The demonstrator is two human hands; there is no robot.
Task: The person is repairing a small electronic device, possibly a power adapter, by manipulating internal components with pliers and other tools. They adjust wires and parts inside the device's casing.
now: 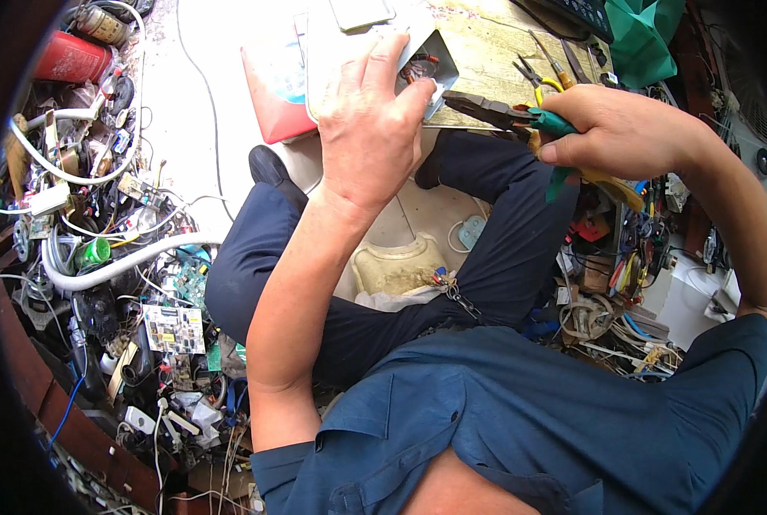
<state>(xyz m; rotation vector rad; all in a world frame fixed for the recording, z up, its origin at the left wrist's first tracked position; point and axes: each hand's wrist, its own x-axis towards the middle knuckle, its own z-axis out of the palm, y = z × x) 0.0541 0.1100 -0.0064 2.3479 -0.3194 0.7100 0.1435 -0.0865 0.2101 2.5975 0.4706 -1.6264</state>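
Note:
My left hand grips a white appliance housing at the top middle, its fingers over the top and its thumb beside a shiny metal opening. Inside that opening shows a reddish wire coil, partly hidden by the hand. In my right hand is a pair of pliers with dark jaws and green and yellow handles. Their jaws point left toward the opening and appear closed; whether they touch the metal, I cannot tell. Under the housing lies a worn wooden board.
Yellow-handled pliers and a screwdriver lie on the board. A red-edged panel is left of the housing. Heaped circuit boards, cables and a thick white hose fill the left side; more cables lie right.

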